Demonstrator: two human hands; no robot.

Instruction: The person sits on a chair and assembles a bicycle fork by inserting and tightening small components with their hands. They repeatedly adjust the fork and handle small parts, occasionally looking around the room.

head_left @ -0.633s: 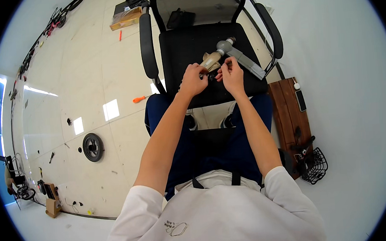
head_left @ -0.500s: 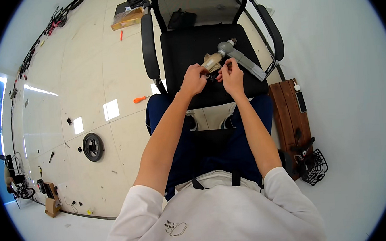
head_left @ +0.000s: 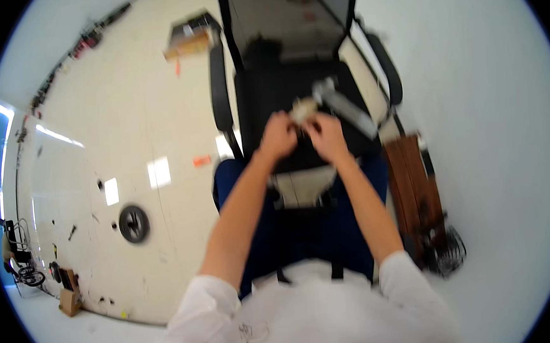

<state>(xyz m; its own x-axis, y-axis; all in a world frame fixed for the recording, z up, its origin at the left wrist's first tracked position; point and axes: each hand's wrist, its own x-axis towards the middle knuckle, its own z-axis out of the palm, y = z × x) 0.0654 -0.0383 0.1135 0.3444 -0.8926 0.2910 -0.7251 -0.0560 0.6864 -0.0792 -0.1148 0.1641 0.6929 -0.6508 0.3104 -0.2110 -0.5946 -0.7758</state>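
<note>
Both hands are together over the black seat (head_left: 260,90) of an office chair in front of me. My left hand (head_left: 278,137) and my right hand (head_left: 327,136) have closed fingertips at the near end of a tan elongated piece (head_left: 303,109). Beyond my fingers, this piece reaches toward a grey joint-like part (head_left: 322,92). From there a flat grey bar (head_left: 353,115) slants down to the right across the seat. Motion blur and my fingers hide what exactly lies between the fingertips.
Armrests (head_left: 219,89) flank the seat. On the floor at left lie a black wheel (head_left: 134,224) and an orange-handled tool (head_left: 202,160). An open box (head_left: 188,44) sits at upper left. At right are a brown wooden board (head_left: 409,181) and a black wire basket (head_left: 448,255).
The view has shifted, so the scene sits lower and looks blurred. My right hand has come closer to my left, its fingers now at the tan piece.
</note>
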